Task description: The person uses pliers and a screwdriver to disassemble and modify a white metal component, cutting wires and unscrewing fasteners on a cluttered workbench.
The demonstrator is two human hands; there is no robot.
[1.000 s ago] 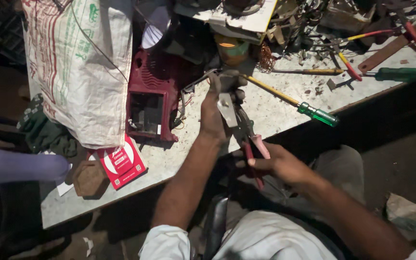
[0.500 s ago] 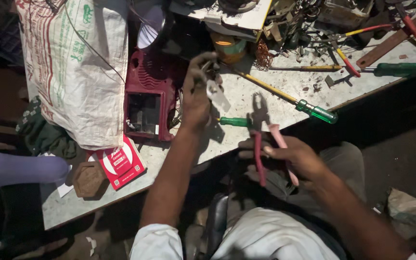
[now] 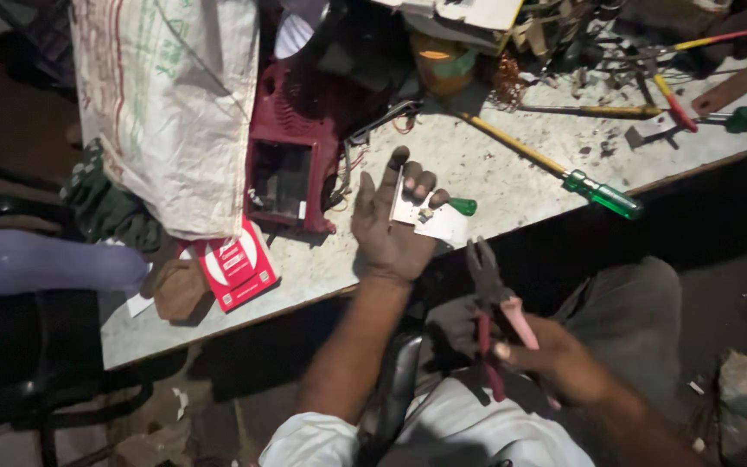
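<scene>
Pliers with pink handles and dark steel jaws [image 3: 494, 298] are now pulled back off the pale worktop [image 3: 477, 160], toward the lap, and the right hand [image 3: 555, 363] is closed around the handles; half a second before they stood over the bench edge. Beyond the pliers, the left hand [image 3: 391, 225] has come down and pinches a small flat pale metal plate [image 3: 430, 220] with fingers spread. Farther from the pliers lie a green-handled screwdriver [image 3: 603, 195] and a red plastic casing [image 3: 291, 169].

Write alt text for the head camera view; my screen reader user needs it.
The left hand holds a small metal plate at a cluttered workbench edge, while the right hand grips pink-handled pliers below it. A red casing lies nearby.
</scene>
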